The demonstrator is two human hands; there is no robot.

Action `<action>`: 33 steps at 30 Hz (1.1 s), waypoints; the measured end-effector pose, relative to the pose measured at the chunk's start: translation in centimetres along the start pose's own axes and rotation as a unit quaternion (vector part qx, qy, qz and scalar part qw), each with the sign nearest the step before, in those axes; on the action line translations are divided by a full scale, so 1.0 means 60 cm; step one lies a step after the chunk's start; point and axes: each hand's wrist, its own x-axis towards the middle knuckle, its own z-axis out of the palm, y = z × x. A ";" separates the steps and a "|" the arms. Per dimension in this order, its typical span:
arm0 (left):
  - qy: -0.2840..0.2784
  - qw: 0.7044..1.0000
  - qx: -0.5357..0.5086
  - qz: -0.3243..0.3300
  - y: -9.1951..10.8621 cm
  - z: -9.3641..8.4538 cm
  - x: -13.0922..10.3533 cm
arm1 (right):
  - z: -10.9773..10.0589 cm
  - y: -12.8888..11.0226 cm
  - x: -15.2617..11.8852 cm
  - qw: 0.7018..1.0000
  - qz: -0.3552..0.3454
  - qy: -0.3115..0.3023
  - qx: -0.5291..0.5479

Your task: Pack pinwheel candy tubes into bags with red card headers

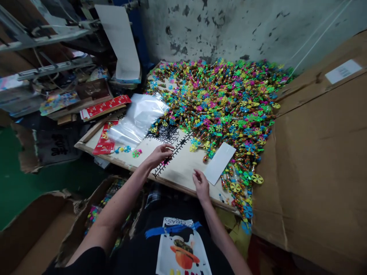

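One white card [220, 163] on the tabletop [179, 172]. Left of it: one right hand [201, 184], fingers released, loosely curled; farther left, one left hand [160, 156] at the black lattice strip [180, 144], grasp cannot be told. Far left of card: two loose pinwheel toys [137, 153], clear bags [139, 118]. Beyond card: toy pile [218, 99], too many to count.

Black short-sleeved shirt, printed front

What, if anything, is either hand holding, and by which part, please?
The right hand shows nothing in its grasp. The left hand is at the black toothed strip; whether it grips it cannot be told.
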 end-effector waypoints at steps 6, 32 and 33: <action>-0.105 0.911 -0.372 -0.144 -0.087 0.093 -0.102 | 0.033 -0.096 0.056 0.942 0.126 -0.136 0.280; 0.213 0.967 -0.137 0.036 -0.020 0.047 -0.038 | 0.020 -0.053 0.155 0.969 -0.109 -0.008 -0.220; 0.222 0.965 -0.133 0.033 -0.021 0.038 -0.043 | 0.012 -0.050 0.185 0.950 -0.133 0.014 -0.283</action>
